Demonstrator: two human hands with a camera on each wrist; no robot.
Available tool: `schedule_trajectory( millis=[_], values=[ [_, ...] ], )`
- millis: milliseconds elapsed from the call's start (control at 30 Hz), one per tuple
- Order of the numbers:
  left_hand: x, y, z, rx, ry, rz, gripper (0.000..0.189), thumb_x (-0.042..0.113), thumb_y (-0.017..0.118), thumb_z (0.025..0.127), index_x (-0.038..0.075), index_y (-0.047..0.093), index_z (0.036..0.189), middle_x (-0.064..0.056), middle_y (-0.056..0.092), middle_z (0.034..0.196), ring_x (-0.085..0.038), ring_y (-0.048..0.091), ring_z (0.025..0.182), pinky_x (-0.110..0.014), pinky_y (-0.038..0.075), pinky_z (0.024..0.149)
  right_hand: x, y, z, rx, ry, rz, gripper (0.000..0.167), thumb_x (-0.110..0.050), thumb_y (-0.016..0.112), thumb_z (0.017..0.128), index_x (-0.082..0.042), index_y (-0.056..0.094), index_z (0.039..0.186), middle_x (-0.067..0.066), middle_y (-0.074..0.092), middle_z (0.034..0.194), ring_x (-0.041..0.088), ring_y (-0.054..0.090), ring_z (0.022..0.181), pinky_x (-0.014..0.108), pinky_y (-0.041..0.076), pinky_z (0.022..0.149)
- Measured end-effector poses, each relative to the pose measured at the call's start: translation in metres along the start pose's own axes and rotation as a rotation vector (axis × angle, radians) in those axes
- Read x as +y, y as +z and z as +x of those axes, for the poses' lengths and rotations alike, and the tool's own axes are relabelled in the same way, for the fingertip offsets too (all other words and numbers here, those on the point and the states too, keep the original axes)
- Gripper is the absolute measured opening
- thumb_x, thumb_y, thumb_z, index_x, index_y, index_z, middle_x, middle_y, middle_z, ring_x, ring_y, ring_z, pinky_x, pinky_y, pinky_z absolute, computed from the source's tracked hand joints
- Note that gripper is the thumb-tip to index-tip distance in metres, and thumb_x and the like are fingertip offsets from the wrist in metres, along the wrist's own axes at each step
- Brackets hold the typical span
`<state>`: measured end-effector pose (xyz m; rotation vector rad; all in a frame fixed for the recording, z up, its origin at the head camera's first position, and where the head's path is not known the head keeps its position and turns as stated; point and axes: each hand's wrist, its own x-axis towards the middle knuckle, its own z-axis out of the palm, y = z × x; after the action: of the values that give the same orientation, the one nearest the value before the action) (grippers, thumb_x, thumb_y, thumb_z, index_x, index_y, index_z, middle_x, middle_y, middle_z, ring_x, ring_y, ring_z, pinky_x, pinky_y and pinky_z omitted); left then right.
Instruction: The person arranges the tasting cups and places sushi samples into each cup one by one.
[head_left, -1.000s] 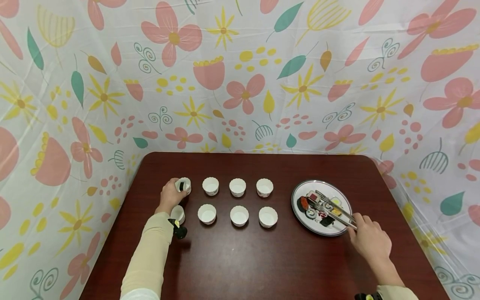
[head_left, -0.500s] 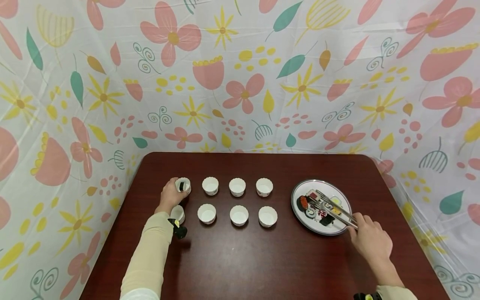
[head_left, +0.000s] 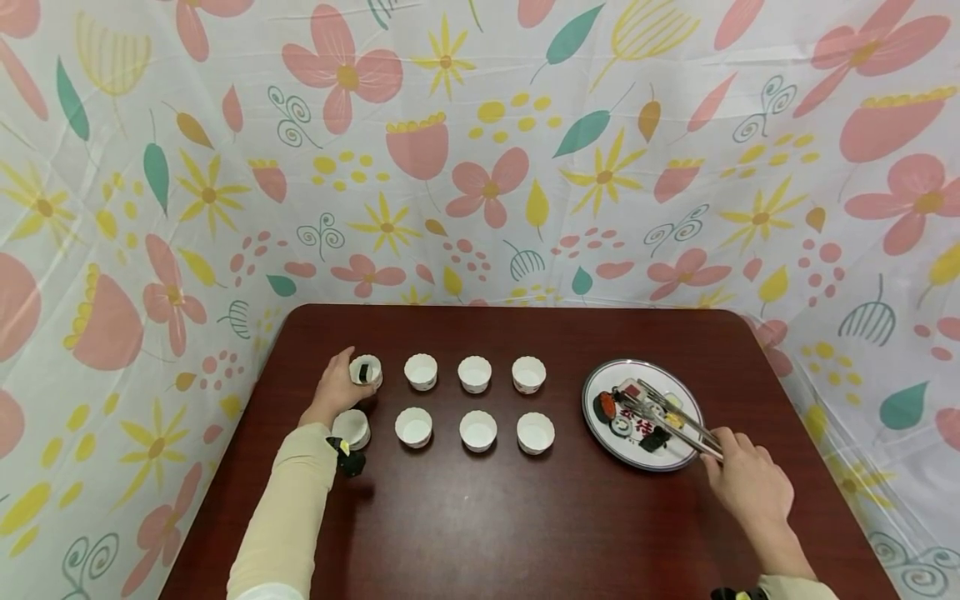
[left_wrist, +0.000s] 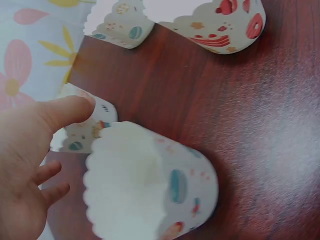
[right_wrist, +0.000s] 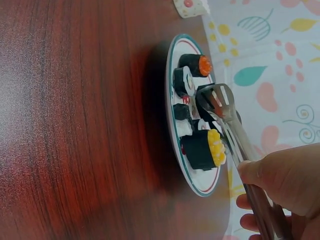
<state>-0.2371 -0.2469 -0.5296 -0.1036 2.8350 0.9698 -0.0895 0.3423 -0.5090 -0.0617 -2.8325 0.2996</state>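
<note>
My left hand (head_left: 335, 390) is at the back-left paper baking cup (head_left: 377, 377), which has a black-banded sushi piece (head_left: 363, 372) inside. In the left wrist view, my outstretched thumb (left_wrist: 70, 111) lies in front of that cup and the other fingers are apart from it. My right hand (head_left: 753, 485) grips metal serving tongs (head_left: 693, 435), their slotted head over the round plate (head_left: 607, 381). On the plate sit several sushi pieces, among them an orange-topped roe sushi (right_wrist: 192, 65) and a corn-topped sushi (right_wrist: 202, 150). Whether the tongs pinch a piece cannot be made out.
Several white baking cups stand in two rows, such as the front-left cup (head_left: 352, 430) close below my left wrist and the front-right cup (head_left: 536, 433) nearest the plate. A flowered cloth (head_left: 480, 250) hangs behind the dark wooden table (head_left: 480, 517).
My left hand has loosened from the back-left cup and shifted slightly left; the cup stays put. My right hand has moved a little right and down, and the tongs have shifted slightly over the plate.
</note>
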Motion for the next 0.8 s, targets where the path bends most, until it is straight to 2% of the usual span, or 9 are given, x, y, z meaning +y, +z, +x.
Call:
schedule_trajectory(
  millis=[233, 433, 800],
  values=[
    [0.014, -0.013, -0.001, 0.009, 0.087, 0.041, 0.091, 0.021, 0.073, 0.077, 0.006, 0.016, 0.147, -0.023, 0.022, 0.146, -0.044, 0.025, 0.130, -0.058, 0.033, 0.097, -0.001, -0.003, 0.000, 0.033, -0.015, 0.010, 0.033, -0.012, 0.072, 0.072, -0.004, 0.056, 0.099, 0.022, 0.056, 0.083, 0.045, 0.049, 0.065, 0.053, 0.036, 0.047],
    [0.032, -0.018, 0.000, 0.001, 0.131, 0.041, 0.091, 0.026, 0.073, 0.077, 0.012, 0.017, 0.147, -0.018, 0.021, 0.148, -0.040, 0.021, 0.133, -0.057, 0.032, 0.098, 0.001, -0.007, 0.000, 0.005, -0.005, 0.009, 0.032, -0.012, 0.070, 0.074, -0.003, 0.054, 0.100, 0.023, 0.056, 0.084, 0.046, 0.049, 0.066, 0.053, 0.035, 0.047],
    [0.059, -0.001, 0.005, -0.038, 0.206, 0.007, 0.092, 0.024, 0.075, 0.076, 0.013, 0.017, 0.147, -0.016, 0.020, 0.149, -0.038, 0.024, 0.133, -0.056, 0.031, 0.100, 0.000, -0.012, -0.002, 0.044, 0.003, 0.019, 0.033, -0.011, 0.070, 0.073, -0.003, 0.055, 0.101, 0.022, 0.056, 0.084, 0.046, 0.049, 0.066, 0.053, 0.035, 0.047]
  ],
)
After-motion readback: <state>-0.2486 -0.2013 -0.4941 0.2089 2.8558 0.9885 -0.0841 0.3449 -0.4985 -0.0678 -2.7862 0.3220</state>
